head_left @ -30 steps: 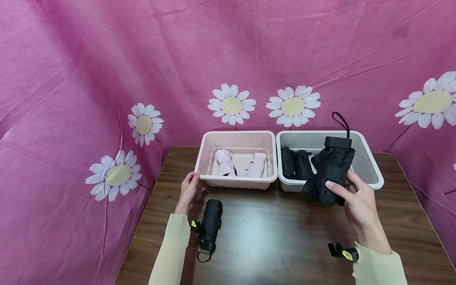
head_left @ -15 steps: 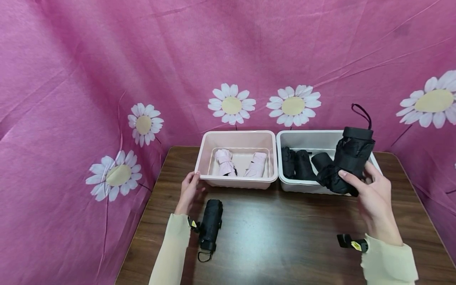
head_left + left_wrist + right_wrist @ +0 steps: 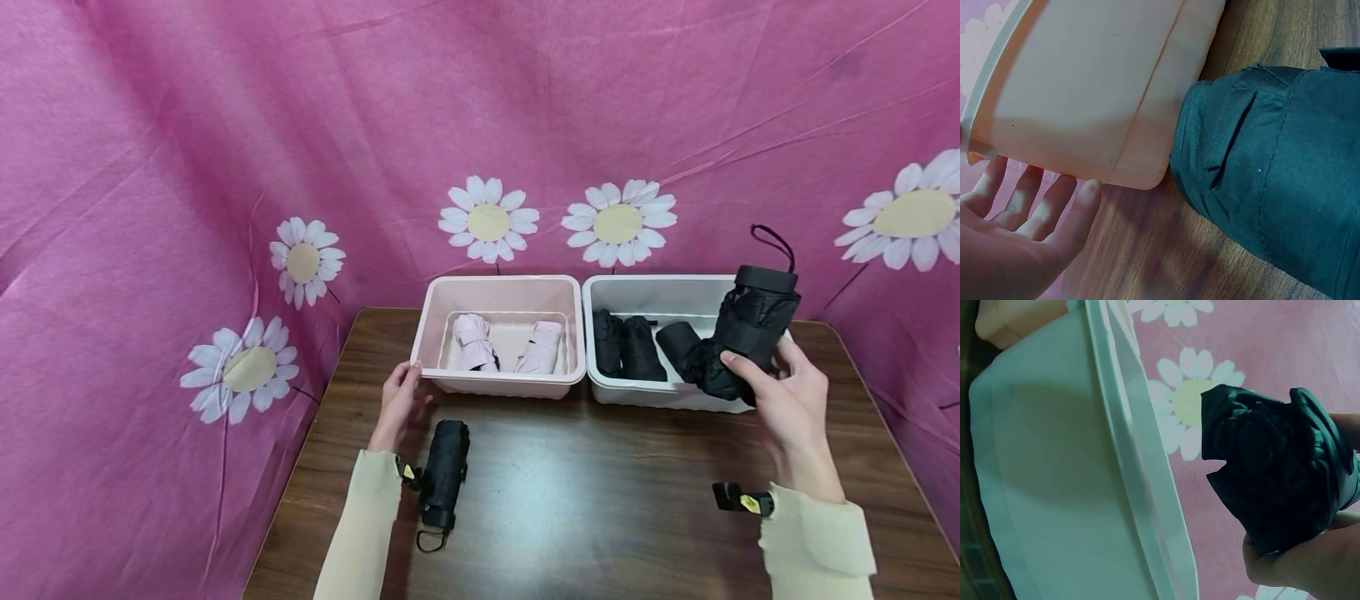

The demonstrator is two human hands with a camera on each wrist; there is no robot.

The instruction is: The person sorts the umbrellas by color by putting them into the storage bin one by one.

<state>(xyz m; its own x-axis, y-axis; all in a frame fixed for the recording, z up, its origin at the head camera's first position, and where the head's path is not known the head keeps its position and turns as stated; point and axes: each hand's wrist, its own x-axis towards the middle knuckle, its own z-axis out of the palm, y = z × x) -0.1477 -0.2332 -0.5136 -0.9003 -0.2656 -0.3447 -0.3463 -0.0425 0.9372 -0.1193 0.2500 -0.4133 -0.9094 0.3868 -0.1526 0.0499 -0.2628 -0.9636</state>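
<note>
My right hand [image 3: 797,412] grips a black folded umbrella [image 3: 756,321] over the front right of the grey-white bin [image 3: 645,287]. Its capped handle and wrist loop point up; loose fabric hangs at its lower end. In the right wrist view the gathered fabric end of the umbrella [image 3: 1266,462] faces the camera, beside the bin's rim. At the front left corner of the pink bin [image 3: 501,379], my left hand [image 3: 397,404] holds the rim, thumb on top and fingers against the wall. Another black folded umbrella [image 3: 444,473] lies on the table by my left wrist.
Two pale pink folded umbrellas, one on the left [image 3: 474,340] and one on the right [image 3: 540,346], lie in the pink bin. Several black ones [image 3: 639,346] lie in the grey-white bin. Both bins stand side by side on the wooden table [image 3: 570,492], before a pink flowered cloth [image 3: 390,150].
My right hand has moved right with the black umbrella and slightly up, uncovering more of the black umbrellas in the grey-white bin. My left hand has stayed at the pink bin's corner.
</note>
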